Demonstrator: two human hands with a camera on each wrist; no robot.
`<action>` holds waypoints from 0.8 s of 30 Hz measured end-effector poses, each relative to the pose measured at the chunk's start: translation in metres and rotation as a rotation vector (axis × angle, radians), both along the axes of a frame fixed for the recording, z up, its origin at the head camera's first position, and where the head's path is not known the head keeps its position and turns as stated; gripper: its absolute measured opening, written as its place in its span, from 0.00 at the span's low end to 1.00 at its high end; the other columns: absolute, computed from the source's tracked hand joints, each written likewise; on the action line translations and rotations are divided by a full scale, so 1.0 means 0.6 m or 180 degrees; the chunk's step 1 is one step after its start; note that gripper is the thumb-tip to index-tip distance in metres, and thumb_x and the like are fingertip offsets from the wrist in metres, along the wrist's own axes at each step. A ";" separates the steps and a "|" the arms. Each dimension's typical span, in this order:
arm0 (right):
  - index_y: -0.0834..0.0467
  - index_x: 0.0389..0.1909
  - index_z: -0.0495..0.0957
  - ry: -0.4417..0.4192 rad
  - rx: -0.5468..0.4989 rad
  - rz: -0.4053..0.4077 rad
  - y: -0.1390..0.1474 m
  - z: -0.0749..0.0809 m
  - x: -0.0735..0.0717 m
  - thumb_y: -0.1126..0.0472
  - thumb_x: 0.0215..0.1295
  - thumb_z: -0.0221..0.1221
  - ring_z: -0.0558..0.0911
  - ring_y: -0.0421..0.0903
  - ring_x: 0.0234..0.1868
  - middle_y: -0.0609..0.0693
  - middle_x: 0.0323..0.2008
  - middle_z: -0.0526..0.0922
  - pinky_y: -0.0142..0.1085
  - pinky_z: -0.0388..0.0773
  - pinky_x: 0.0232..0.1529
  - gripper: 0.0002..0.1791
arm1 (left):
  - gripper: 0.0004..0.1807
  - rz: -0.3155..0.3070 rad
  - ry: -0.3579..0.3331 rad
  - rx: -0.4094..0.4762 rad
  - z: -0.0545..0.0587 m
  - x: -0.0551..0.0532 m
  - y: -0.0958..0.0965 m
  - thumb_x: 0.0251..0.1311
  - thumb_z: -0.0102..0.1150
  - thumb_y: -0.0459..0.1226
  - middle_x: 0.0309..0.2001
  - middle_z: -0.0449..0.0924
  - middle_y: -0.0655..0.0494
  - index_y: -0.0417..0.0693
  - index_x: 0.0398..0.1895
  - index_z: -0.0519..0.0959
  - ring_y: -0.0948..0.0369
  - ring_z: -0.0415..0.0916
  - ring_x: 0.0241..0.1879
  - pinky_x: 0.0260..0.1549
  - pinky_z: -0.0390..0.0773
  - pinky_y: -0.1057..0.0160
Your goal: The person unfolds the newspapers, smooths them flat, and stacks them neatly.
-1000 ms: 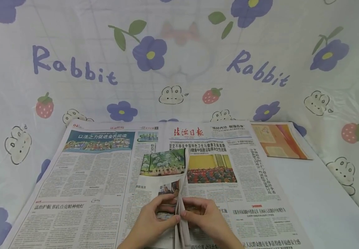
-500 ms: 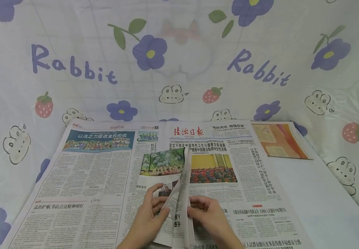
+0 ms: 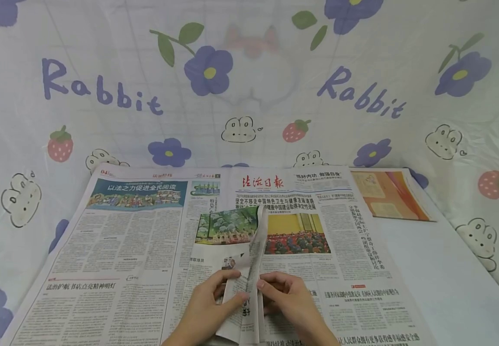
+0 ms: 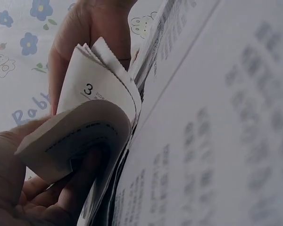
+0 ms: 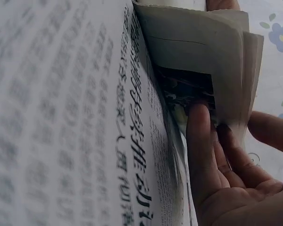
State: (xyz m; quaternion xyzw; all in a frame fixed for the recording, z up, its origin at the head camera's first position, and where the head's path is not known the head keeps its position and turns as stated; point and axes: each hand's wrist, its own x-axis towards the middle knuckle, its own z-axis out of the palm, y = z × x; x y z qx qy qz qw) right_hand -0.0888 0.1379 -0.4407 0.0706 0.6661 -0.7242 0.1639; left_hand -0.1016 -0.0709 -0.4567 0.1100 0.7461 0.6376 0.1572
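While the left hand (image 3: 208, 305) and right hand (image 3: 290, 300) pinch raised edges of a folded grey-white newspaper (image 3: 253, 283), white bench (image 3: 444, 269) extends right of flat printed newsprint sheets (image 3: 119, 240).

Both of this person's hands are bare, the left hand (image 3: 206, 305) and the right hand (image 3: 290, 300) alike, with slim fingers (image 5: 199, 141) that round off at the tips. The wrists are uncovered too, and so are the forearms (I only get a short stretch of those from here). Up close, faint creases cross the inner sides of the right fingers, while the left hand's finer details sink into shadow.
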 end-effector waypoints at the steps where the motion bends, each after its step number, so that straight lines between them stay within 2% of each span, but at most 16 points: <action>1: 0.69 0.55 0.77 0.0032 -0.0022 0.0065 0.000 0.001 0.001 0.55 0.67 0.64 0.84 0.50 0.40 0.58 0.44 0.84 0.42 0.83 0.36 0.24 | 0.29 0.0011 -0.0054 -0.0044 0.001 -0.001 0.001 0.60 0.68 0.49 0.60 0.75 0.47 0.48 0.62 0.74 0.51 0.75 0.57 0.47 0.80 0.54; 3: 0.70 0.57 0.76 0.0123 -0.0028 0.0210 0.001 0.001 0.003 0.59 0.66 0.65 0.85 0.50 0.40 0.59 0.46 0.83 0.40 0.83 0.37 0.24 | 0.34 0.0048 -0.0094 -0.0159 0.001 -0.001 0.003 0.55 0.71 0.54 0.63 0.71 0.50 0.51 0.62 0.74 0.50 0.70 0.62 0.53 0.76 0.52; 5: 0.71 0.58 0.75 0.0215 -0.0030 0.0342 0.002 0.001 0.004 0.63 0.64 0.65 0.85 0.49 0.39 0.61 0.46 0.82 0.38 0.82 0.37 0.24 | 0.36 0.0043 -0.0119 -0.0189 0.000 -0.002 0.005 0.53 0.72 0.54 0.64 0.71 0.51 0.52 0.63 0.74 0.49 0.69 0.63 0.53 0.75 0.50; 8: 0.71 0.59 0.74 0.0309 -0.0030 0.0468 0.002 0.000 0.005 0.68 0.60 0.67 0.85 0.49 0.37 0.63 0.44 0.83 0.36 0.81 0.37 0.26 | 0.37 -0.0024 -0.0095 -0.0130 -0.002 -0.002 0.005 0.53 0.73 0.52 0.64 0.70 0.49 0.50 0.65 0.72 0.50 0.71 0.61 0.51 0.77 0.52; 10: 0.70 0.59 0.74 0.0314 -0.0042 0.0497 0.001 -0.001 0.005 0.69 0.59 0.67 0.85 0.49 0.36 0.63 0.41 0.83 0.36 0.81 0.37 0.27 | 0.34 -0.0085 0.0011 -0.0116 -0.004 -0.002 0.004 0.57 0.71 0.47 0.64 0.70 0.46 0.48 0.65 0.71 0.50 0.73 0.59 0.49 0.78 0.54; 15: 0.69 0.51 0.74 0.0252 -0.0066 0.0329 0.000 -0.002 0.007 0.69 0.59 0.67 0.83 0.49 0.34 0.58 0.36 0.82 0.38 0.81 0.37 0.20 | 0.26 -0.0181 0.0265 0.0021 -0.007 -0.001 0.000 0.65 0.60 0.33 0.65 0.69 0.43 0.44 0.66 0.68 0.51 0.67 0.64 0.57 0.72 0.57; 19: 0.67 0.42 0.72 0.0253 0.0021 0.0057 0.000 -0.003 0.007 0.72 0.56 0.68 0.80 0.47 0.29 0.54 0.31 0.80 0.37 0.78 0.32 0.16 | 0.21 -0.0161 0.0413 0.0210 -0.010 -0.001 -0.004 0.68 0.57 0.30 0.65 0.70 0.43 0.46 0.62 0.66 0.54 0.66 0.65 0.59 0.69 0.60; 21: 0.68 0.42 0.74 0.0282 0.0102 -0.0022 0.001 -0.003 0.007 0.73 0.56 0.67 0.79 0.47 0.28 0.55 0.33 0.81 0.36 0.77 0.31 0.15 | 0.16 -0.0131 0.0517 0.0168 -0.010 -0.001 -0.006 0.68 0.56 0.28 0.61 0.74 0.47 0.48 0.55 0.69 0.55 0.65 0.66 0.61 0.67 0.60; 24: 0.68 0.46 0.79 0.0305 0.0215 -0.0044 0.002 -0.004 0.005 0.74 0.56 0.67 0.77 0.45 0.25 0.57 0.36 0.83 0.35 0.75 0.29 0.16 | 0.11 -0.0076 0.0625 -0.0065 -0.008 -0.001 -0.006 0.67 0.56 0.26 0.53 0.79 0.56 0.50 0.46 0.76 0.57 0.67 0.64 0.61 0.67 0.56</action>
